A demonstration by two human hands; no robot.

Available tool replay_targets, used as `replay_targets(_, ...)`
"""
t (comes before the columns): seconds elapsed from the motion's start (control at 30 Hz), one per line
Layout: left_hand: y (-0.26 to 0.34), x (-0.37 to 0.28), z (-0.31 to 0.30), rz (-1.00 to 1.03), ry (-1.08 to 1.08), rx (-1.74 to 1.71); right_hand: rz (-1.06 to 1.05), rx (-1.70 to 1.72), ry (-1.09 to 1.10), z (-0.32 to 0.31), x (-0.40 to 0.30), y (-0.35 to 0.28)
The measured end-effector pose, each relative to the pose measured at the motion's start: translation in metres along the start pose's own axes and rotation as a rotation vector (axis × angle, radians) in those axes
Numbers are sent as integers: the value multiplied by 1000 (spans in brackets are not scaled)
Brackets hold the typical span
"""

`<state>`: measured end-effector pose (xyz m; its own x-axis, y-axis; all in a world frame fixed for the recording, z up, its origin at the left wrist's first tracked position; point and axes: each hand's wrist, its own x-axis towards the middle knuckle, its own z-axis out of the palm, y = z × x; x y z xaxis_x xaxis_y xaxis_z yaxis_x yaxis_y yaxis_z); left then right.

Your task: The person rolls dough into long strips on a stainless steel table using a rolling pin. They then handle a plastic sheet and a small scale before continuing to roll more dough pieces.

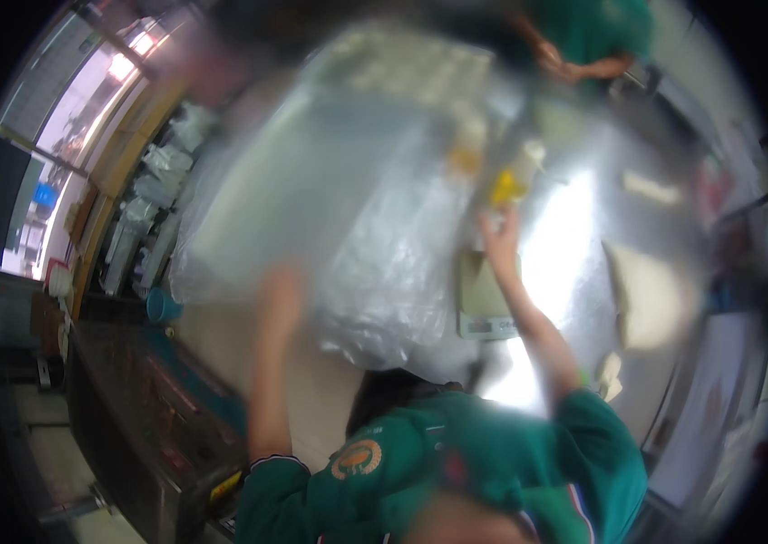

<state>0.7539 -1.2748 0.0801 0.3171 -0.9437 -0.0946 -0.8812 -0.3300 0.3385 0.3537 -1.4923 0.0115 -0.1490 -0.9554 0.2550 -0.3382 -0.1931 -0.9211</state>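
Note:
My left hand [282, 289] is blurred at the near-left edge of a tray-like surface [302, 163] partly covered by clear plastic sheeting [384, 272]. Whether its fingers hold anything is not visible. My right hand [501, 234] reaches beyond a kitchen scale [486, 326], its fingers bent close to a yellow object [508, 188]. A whitish part [530, 158] adjoins the yellow one; blur hides what they are. Something pale shows by these fingers, but a grip on it cannot be made out. Several pale pieces [411, 68] lie in rows at the far end.
On the shiny metal table [567, 224] lie a large pale dough-like mass [652, 299], a pale strip [650, 188] and small pieces [608, 377]. A co-worker's hands [561, 64] are across the table. Left are bagged items [166, 163], a blue cup [163, 306] and a dark metal cabinet [146, 408].

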Motion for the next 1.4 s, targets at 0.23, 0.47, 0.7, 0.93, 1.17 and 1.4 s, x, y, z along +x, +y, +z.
replay_targets(0.23, -34, 61, -7, 261, -205, -697, 78, -59, 329, 10, 150, 78)
replay_targets(0.47, -58, 107, -56, 197, -329, -150, -126, -258, 327, 4, 80, -10)
replay_targets(0.7, -86, 147, -52, -19, -71, -340, -470, -956, -640, 83, -17, -174)
replay_targets(0.93, -105, 135, -27, 219, 181, -345, -278, -1123, -734, 103, -19, -195)
replay_targets(1.17, -111, 93, -20, 9, 193, -390, -320, -1025, -925, 75, -46, -197)
replay_targets(1.4, -91, 95, -12, 151, 239, -336, -22, -937, -926, 39, -28, -190)
